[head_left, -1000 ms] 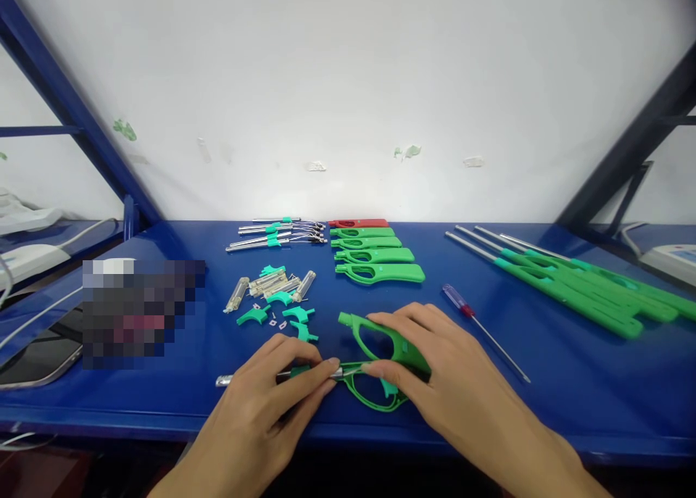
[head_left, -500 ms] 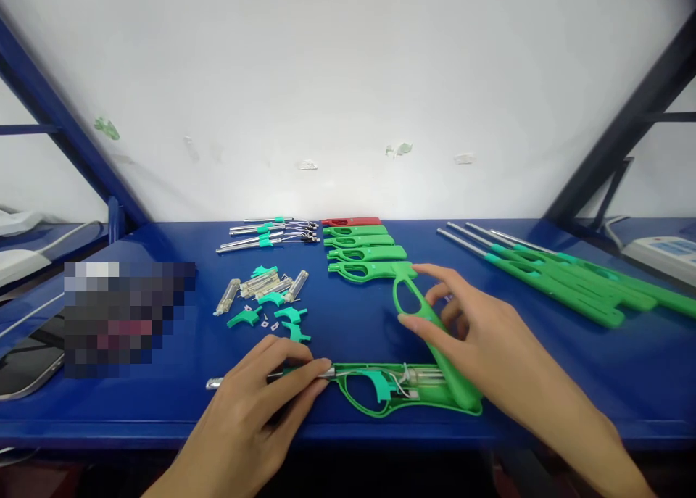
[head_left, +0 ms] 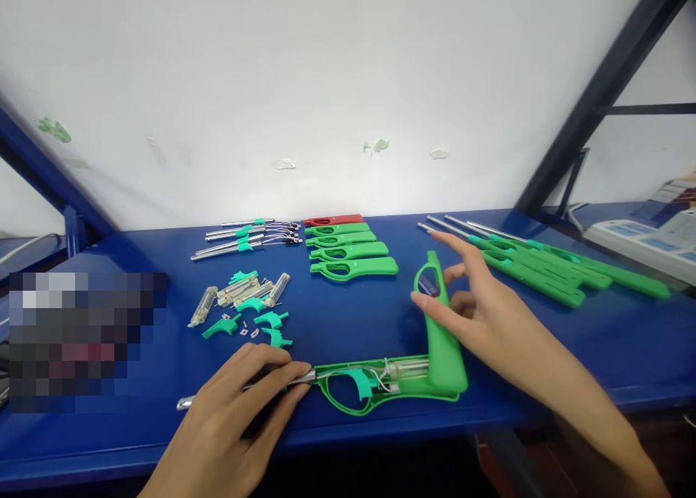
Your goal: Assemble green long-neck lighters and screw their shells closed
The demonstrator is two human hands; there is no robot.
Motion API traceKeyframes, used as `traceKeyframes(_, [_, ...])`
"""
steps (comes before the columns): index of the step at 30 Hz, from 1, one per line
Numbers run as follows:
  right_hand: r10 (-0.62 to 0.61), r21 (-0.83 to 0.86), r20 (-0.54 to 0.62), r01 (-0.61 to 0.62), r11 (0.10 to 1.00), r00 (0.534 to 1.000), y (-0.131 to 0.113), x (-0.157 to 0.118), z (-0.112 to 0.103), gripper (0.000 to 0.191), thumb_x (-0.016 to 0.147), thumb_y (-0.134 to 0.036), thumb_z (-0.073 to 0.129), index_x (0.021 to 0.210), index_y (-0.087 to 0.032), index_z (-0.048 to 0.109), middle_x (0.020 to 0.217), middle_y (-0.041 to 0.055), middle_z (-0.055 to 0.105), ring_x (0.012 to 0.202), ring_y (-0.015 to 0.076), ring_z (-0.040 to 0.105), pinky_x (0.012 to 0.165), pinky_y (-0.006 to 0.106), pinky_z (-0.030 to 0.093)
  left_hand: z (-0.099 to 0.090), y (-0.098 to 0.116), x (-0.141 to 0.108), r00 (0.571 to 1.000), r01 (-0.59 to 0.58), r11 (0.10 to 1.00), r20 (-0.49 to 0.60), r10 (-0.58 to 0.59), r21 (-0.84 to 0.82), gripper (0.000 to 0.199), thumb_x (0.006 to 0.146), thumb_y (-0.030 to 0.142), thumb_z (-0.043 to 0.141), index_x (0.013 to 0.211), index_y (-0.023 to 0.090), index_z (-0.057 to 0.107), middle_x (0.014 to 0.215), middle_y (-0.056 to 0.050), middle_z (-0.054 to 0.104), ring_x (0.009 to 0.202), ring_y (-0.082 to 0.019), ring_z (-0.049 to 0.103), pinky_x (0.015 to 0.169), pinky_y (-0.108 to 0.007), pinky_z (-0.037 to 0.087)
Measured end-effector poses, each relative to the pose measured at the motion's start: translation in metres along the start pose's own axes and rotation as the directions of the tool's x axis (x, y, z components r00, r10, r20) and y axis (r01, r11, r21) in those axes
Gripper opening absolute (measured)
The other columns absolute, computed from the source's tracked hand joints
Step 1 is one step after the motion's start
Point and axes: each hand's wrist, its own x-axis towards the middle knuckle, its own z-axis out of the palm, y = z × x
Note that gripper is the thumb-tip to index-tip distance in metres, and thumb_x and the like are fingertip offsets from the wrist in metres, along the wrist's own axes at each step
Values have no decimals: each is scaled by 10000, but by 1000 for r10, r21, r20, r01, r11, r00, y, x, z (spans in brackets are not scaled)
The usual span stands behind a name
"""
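Observation:
My left hand (head_left: 233,411) pinches the metal tube (head_left: 185,402) where it enters the open green lighter half-shell (head_left: 375,405) near the table's front edge. Inside that shell lie a teal trigger (head_left: 356,382), white wires and a clear fuel tank (head_left: 407,369). A second green shell half (head_left: 446,349) stands tilted upward, its wide end over the right end of the open shell. My right hand (head_left: 483,302) holds this half with thumb and fingers at its looped part; the index finger is stretched out.
Several metal tubes with wires (head_left: 228,246), clear tanks (head_left: 202,306) and teal triggers (head_left: 222,326) lie at left. Behind are green shells (head_left: 375,267) and a red one (head_left: 348,220). Complete green lighters (head_left: 544,284) lie at right; a blurred object (head_left: 81,338) is far left.
My right hand has turned the upper shell half more upright, its looped end moving right, away from the shell row. The camera view has shifted right. My left hand keeps its pinch.

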Motion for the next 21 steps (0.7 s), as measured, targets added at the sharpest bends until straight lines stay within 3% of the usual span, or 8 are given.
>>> traceKeyframes(5, [-24,-132,81,34,991,996,1,-2,-2,517,1079,-600,563,1577,-459,556,876,-31,574,636,183,593,675,384,561,-1,0,1,1000,-2,1000,6,2,1,194,1173,389,617,1247,313,779,1160,4,724,996,-121,760,948,-178,616])
traceKeyframes(9, [-23,-222,96,43,974,995,3,-2,-2,366,1099,-582,518,1378,-423,694,871,-12,546,716,209,603,739,402,536,-1,1,3,1000,4,1000,-7,-4,7,205,1173,418,614,1230,322,786,1143,11,729,984,-114,765,935,-162,611])
traceKeyframes(21, [23,-315,3,-21,949,1000,11,0,-2,364,1058,-618,569,1286,-389,737,859,0,590,683,220,626,702,388,467,-3,4,6,1000,4,1000,-13,-4,18,227,1174,410,601,1170,298,798,1104,1,758,954,-129,782,907,-175,628])
